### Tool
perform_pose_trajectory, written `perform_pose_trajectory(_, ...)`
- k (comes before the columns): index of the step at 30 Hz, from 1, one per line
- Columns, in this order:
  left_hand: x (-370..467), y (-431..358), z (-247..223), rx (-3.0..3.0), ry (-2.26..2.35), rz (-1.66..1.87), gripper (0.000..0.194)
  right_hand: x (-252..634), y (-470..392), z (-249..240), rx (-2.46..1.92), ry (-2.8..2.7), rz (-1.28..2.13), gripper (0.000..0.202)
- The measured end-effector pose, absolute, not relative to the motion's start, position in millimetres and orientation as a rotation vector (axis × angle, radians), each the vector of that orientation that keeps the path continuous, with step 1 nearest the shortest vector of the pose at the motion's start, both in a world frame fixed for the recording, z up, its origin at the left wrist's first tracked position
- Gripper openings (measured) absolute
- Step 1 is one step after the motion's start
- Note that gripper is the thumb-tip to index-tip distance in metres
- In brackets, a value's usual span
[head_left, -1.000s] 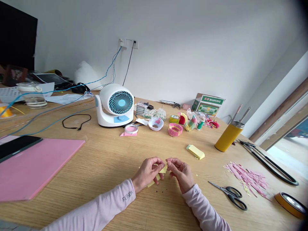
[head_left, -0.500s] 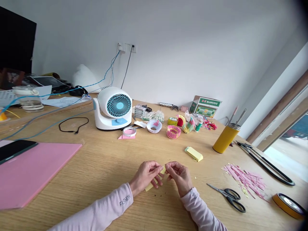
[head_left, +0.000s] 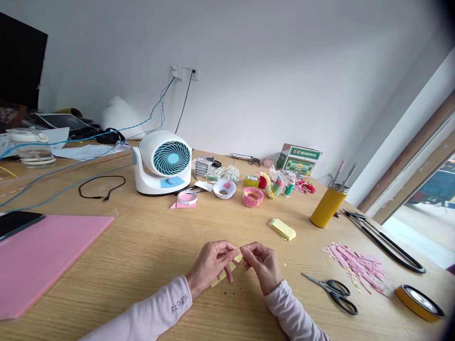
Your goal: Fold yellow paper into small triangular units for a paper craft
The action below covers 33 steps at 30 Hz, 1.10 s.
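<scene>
A narrow yellow paper strip (head_left: 216,281) slants between my two hands, low over the table. My left hand (head_left: 208,266) pinches it near its upper end between thumb and forefinger, the other fingers lying across it. At that same upper end, the thumb and forefinger of my right hand (head_left: 265,266) press together on the paper, partly hiding it. Beyond my right hand lies a small stack of yellow paper strips (head_left: 283,229). To the right of that hand are black-handled scissors (head_left: 336,292), blades partly open, and a pile of pink paper cuttings (head_left: 357,265).
A roll of tape (head_left: 401,296) lies at the far right, near a yellow cup (head_left: 326,206) with tools. Pink sheets (head_left: 53,255) cover the left side. A white fan (head_left: 161,161), a pink paper ring (head_left: 253,197) and a white pleated cup (head_left: 224,188) stand farther back.
The whole view has shifted slightly, with the table things now a little farther left in the picture. Both hands keep hold of the strip; the left fingers have moved slightly along it.
</scene>
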<state>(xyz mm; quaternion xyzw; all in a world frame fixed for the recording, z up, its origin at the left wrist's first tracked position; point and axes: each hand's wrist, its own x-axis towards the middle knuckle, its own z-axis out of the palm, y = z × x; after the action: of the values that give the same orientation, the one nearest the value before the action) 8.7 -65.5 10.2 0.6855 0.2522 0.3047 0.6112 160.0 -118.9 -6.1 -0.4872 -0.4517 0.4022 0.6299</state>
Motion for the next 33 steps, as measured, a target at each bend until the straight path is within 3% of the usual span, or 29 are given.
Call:
perform_pose_trajectory(20, 10.7, -63.8, 10.3, 1.232, 0.53, 0.694, 0.031, 157.2, -117.3, -9.6, -1.098, -0.924, 0.916, 0.028)
perform_pose_trajectory(25, 9.4, -65.2, 7.9, 1.274, 0.571, 0.693, 0.037, 158.7, -115.3, -10.1, -1.195, -1.153, 0.752, 0.033)
perform_pose_trajectory(28, 8.7, -66.7, 9.3, 1.279, 0.578, 0.669, 0.037, 161.0, -114.9, -10.3, -1.266, -1.28, 0.616, 0.025)
perform_pose_trajectory(33, 7.0, -65.7, 11.5, 1.161, 0.532, 0.652, 0.032, 164.0, -115.7, -9.4, -1.307, -1.245, 0.707, 0.028)
